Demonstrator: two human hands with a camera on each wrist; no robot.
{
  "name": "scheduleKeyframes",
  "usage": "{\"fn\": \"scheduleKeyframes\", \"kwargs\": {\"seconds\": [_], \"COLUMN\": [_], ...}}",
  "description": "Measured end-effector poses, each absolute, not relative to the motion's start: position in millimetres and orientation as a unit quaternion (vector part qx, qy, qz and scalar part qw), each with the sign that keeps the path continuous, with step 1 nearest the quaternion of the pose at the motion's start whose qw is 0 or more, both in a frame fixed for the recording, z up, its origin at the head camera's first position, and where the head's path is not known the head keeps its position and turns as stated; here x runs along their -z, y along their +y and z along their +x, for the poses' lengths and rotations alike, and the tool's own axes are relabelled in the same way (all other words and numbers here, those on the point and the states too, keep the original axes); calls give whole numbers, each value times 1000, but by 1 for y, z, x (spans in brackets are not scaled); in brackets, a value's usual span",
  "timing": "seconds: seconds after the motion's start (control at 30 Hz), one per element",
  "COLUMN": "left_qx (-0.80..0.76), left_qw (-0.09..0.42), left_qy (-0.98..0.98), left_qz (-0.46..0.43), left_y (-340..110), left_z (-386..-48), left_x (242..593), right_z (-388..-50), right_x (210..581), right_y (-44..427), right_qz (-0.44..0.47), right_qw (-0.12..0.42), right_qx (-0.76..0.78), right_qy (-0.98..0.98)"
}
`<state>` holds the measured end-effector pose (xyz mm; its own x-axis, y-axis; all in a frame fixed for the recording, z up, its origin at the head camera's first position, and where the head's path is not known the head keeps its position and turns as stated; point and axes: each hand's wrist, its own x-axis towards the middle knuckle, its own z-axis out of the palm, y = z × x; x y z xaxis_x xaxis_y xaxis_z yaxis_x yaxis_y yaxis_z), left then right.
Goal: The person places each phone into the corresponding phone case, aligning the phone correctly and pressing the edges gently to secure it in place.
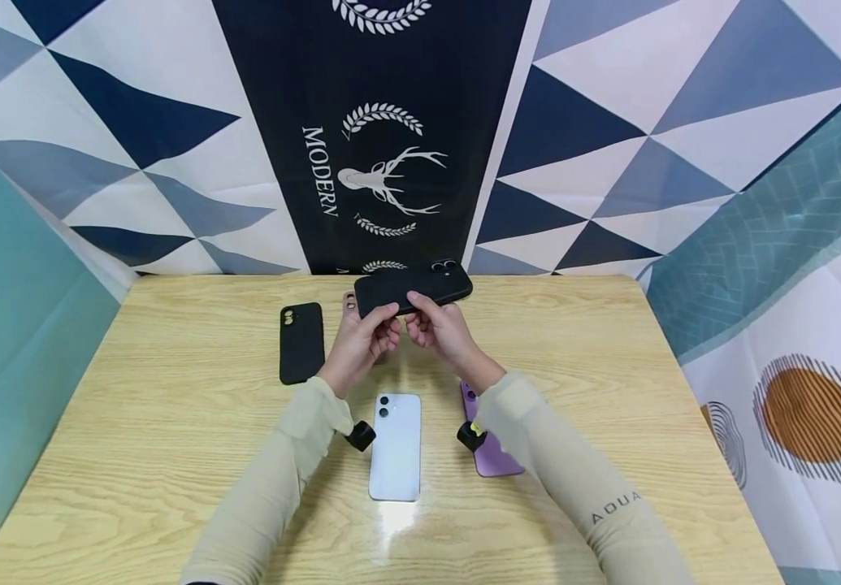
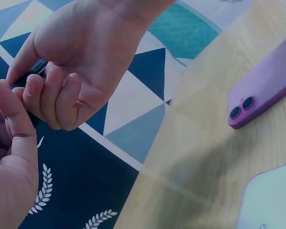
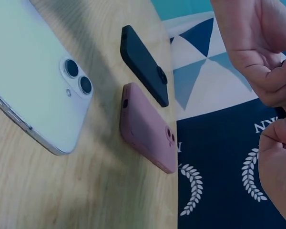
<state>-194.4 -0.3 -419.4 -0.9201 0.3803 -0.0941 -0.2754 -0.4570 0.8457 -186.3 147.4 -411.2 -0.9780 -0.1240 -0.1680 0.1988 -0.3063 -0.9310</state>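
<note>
Above the far edge of the table, both hands grip a black phone (image 1: 413, 286), its two rear camera lenses at the upper right end. I cannot tell whether it wears a case. My left hand (image 1: 361, 345) pinches its lower left side, thumb on the back. My right hand (image 1: 452, 335) pinches the lower edge near the middle, thumb also on the back and other fingers curled beneath. In the right wrist view a pink phone case (image 3: 145, 129) lies on the table; the left hand partly covers it in the head view. A black phone case (image 1: 301, 345) lies left of it.
A white phone (image 1: 396, 455) lies back up on the wooden table (image 1: 135, 455) between the forearms. Beneath the right forearm, a purple phone (image 1: 496, 457) is partly covered. Patterned cloth (image 1: 574, 146) hangs behind the far table edge.
</note>
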Motion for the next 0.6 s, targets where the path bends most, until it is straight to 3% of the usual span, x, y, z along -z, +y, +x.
{"fn": "scheduleKeyframes", "kwargs": {"seconds": [0.6], "left_qx": [-846], "left_qw": [183], "left_qy": [500], "left_qz": [12], "left_y": [-20], "left_z": [-200], "left_x": [414], "right_z": [-186], "right_x": [402], "right_y": [184], "right_qz": [-8], "right_qw": [102], "right_qx": [781], "right_qy": [616]}}
